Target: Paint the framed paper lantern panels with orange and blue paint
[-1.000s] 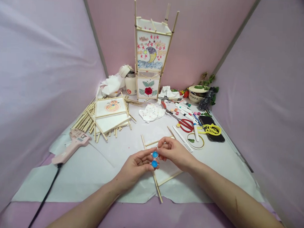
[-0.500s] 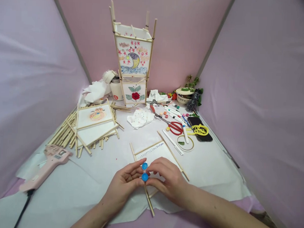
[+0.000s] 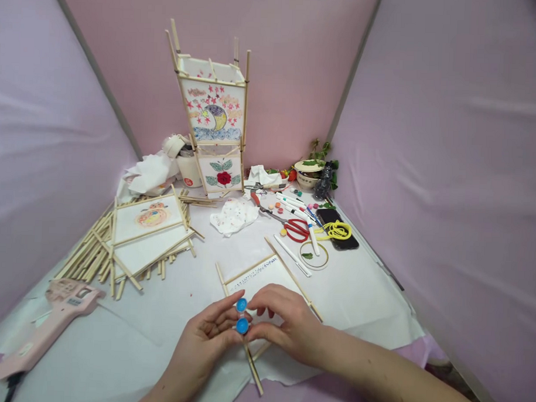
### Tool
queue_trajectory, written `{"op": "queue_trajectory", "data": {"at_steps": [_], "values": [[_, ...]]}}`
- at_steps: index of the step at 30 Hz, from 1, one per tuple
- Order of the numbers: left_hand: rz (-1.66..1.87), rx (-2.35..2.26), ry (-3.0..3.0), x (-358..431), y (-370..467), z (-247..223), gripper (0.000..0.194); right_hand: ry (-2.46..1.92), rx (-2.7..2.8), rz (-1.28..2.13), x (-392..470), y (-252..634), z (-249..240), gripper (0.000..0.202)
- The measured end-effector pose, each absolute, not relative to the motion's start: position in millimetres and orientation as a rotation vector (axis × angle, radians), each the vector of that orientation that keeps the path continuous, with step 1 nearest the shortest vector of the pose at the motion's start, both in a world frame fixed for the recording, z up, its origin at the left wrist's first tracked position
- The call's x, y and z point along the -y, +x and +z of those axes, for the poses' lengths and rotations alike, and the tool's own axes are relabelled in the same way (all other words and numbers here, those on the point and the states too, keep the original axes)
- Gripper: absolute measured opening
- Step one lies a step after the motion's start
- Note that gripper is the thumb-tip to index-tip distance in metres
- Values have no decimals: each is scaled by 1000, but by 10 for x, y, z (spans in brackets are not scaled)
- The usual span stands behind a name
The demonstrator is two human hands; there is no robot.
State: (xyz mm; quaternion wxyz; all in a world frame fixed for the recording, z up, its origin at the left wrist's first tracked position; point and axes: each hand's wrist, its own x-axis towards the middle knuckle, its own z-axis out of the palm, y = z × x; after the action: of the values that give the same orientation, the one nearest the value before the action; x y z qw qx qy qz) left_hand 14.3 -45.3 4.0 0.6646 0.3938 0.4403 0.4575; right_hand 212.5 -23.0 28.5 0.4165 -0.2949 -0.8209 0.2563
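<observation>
Between the fingertips of both hands is a small paint pot [image 3: 242, 325] with blue inside, its hinged lid [image 3: 241, 305] flipped up. My left hand [image 3: 215, 327] grips it from the left with the thumb low and the index finger high. From the right, my right hand [image 3: 285, 322] closes thumb and fingers on its edge. Below the hands lies a stick frame [image 3: 288, 276] with white paper [image 3: 259, 277], partly hidden by my hands. A row of dark dabs runs along the paper's far edge.
A tall stick lantern [image 3: 213, 114] with painted panels stands at the back. On the left are a pink glue gun [image 3: 55, 328], a stick pile [image 3: 90, 247] and a painted frame [image 3: 130, 231]. To the right lie red-handled scissors [image 3: 297, 230], a white pen [image 3: 292, 256], a hoop [image 3: 314, 267] and a phone [image 3: 337, 228].
The view has turned slightly to the right, so everything appears shifted left and a little lower. Both hands keep the same hold on the open pot.
</observation>
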Motion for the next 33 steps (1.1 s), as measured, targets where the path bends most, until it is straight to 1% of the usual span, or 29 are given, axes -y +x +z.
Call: {"op": "queue_trajectory", "data": {"at_steps": [3, 5, 6, 7, 10, 13, 17, 22, 26, 31, 33], "values": [[1067, -1043, 896, 441, 133, 30, 52, -938, 2003, 576, -19, 2376, 355, 17], [1077, -1071, 893, 434, 138, 50, 51, -1301, 2000, 391, -299, 2656, 400, 15], [1075, -1082, 892, 432, 143, 69, 51, -1552, 1995, 252, -457, 2813, 415, 17], [1071, -1091, 891, 431, 150, 92, 51, -1684, 1949, 183, -616, 2970, 424, 19], [1056, -1107, 872, 430, 173, 161, 50, -1940, 1859, 73, -1026, 3342, 402, 22], [1054, -1103, 841, 424, 189, 192, 49, -2123, 1849, 28, -1268, 3463, 318, 20], [1058, -1091, 818, 416, 185, 169, 49, -2232, 1897, -26, -1385, 3384, 202, 18], [1048, -1059, 825, 424, 149, 104, 49, -2268, 1924, -76, -1408, 3346, 148, 21], [1032, -1035, 842, 420, 136, 84, 48, -2254, 1913, -79, -1399, 3365, 125, 26], [1048, -1030, 829, 415, 152, 91, 49, -2187, 1817, -64, -1368, 3402, 118, 27], [1048, -1035, 830, 418, 151, 86, 48, -2126, 1763, -59, -1346, 3435, 141, 33]]}}
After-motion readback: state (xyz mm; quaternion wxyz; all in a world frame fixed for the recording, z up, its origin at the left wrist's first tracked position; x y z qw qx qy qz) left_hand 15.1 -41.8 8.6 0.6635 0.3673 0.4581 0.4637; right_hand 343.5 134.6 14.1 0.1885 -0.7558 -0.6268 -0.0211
